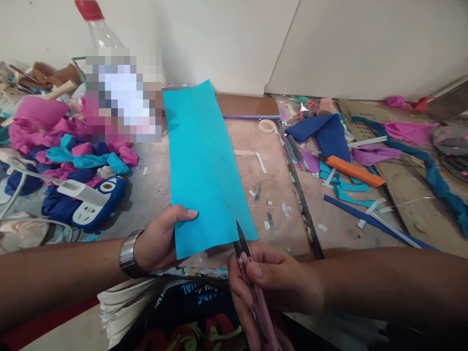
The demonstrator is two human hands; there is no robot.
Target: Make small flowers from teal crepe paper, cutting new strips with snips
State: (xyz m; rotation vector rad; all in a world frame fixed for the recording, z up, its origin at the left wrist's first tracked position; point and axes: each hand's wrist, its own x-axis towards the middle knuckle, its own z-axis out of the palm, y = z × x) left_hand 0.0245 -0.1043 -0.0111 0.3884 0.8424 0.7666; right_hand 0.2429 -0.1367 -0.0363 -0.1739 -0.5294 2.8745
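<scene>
A long turquoise sheet (197,165), paper or thin fabric, stretches away from me over the work board, with a crease line running lengthwise. Its near left edge is pinched by my left hand (157,239), thumb on top and fingers hidden beneath. My right hand (263,278) is closed round a pair of scissors with pink handles (261,307). Their dark blades are at the near edge of the sheet, right of its middle, pointing away from me along the crease.
Pink, blue and turquoise crumpled bundles (47,122) and a blue-white power strip (100,202) lie left. A clear bottle with red cap (89,9) stands behind. Right are an orange cutter (353,170), a tape roll (267,126), navy fabric (331,136) and scraps.
</scene>
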